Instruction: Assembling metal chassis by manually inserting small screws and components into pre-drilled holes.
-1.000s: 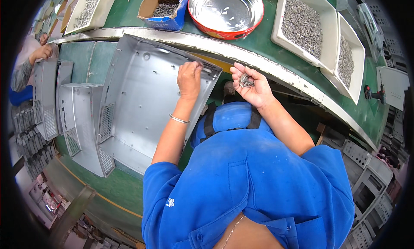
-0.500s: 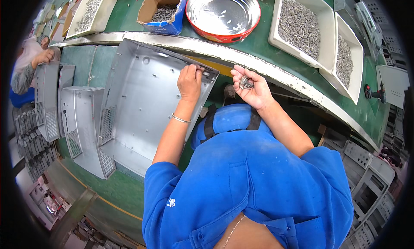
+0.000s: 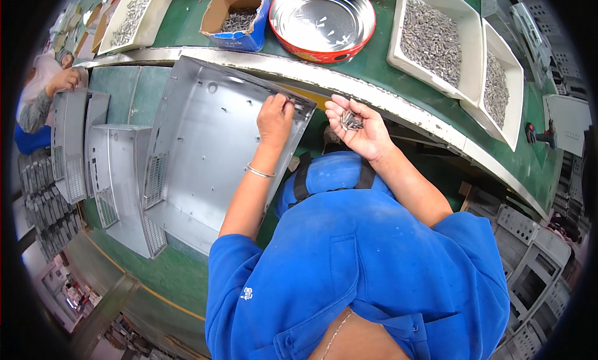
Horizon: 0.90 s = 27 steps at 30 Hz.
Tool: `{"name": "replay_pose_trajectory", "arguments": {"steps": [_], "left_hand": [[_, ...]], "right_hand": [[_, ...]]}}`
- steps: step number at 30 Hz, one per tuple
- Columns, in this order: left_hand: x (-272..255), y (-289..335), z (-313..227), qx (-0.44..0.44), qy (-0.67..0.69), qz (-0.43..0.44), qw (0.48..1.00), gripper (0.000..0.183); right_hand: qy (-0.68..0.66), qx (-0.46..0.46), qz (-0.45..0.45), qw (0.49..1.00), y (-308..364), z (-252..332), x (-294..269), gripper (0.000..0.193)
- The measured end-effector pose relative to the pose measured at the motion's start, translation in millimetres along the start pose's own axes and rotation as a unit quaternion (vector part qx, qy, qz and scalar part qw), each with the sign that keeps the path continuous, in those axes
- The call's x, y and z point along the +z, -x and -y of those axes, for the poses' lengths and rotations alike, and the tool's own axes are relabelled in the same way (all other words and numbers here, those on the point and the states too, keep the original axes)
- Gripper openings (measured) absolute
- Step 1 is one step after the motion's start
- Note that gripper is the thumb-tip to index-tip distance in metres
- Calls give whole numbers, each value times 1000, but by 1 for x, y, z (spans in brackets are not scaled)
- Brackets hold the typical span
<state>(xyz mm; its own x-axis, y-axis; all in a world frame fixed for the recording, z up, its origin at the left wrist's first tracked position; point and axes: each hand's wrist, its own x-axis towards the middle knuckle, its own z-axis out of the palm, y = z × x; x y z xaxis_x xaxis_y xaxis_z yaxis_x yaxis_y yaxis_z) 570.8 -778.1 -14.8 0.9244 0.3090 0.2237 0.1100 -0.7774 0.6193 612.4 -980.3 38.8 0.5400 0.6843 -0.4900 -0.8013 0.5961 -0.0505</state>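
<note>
A large grey sheet-metal casing (image 3: 202, 151) leans open against the workbench, with several small studs standing up from its inner face. My left hand (image 3: 274, 120) is over its upper right part, thumb and fingers pinched together near the edge. What the pinch holds, if anything, is too small to make out. My right hand (image 3: 375, 139) is turned palm up just right of the casing, with fingers curled around a small heap of metal studs (image 3: 351, 121).
On the green bench (image 3: 398, 89) stand a blue cardboard box (image 3: 249, 39), a red-rimmed round tin (image 3: 324, 55) and white bins (image 3: 430, 80) of small metal parts. A power drill (image 3: 548, 136) lies far right. More casings (image 3: 121, 173) stand at left, beside another person's hand (image 3: 64, 81).
My right hand has shifted a little left, closer to my left hand, and still holds the studs. My left hand stays at nearly the same spot near the casing's edge.
</note>
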Motion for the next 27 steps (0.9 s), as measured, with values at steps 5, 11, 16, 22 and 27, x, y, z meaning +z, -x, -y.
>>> {"name": "replay_pose_trajectory", "arguments": {"steps": [5, 11, 16, 22, 27], "left_hand": [[-30, -3, -27, -39, 138, -29, 989, 18], [-59, 3, -85, 133, 106, 30, 985, 23], [-57, 9, -84, 152, 63, -11, 986, 16], [-56, 3, -66, -43, 333, -45, 941, 8], [-24, 2, -21, 20, 186, -95, 978, 8]], "right_hand": [[8, -1, 27, 1000, 5, -9, 23, 43], [15, 32, 69, 997, 2, -22, 32, 45], [-10, 32, 87, 996, 0, -27, 28, 43], [-33, 6, 40, 999, -1, -25, 28, 42], [-31, -14, 0, 999, -4, -14, 0, 40]]}}
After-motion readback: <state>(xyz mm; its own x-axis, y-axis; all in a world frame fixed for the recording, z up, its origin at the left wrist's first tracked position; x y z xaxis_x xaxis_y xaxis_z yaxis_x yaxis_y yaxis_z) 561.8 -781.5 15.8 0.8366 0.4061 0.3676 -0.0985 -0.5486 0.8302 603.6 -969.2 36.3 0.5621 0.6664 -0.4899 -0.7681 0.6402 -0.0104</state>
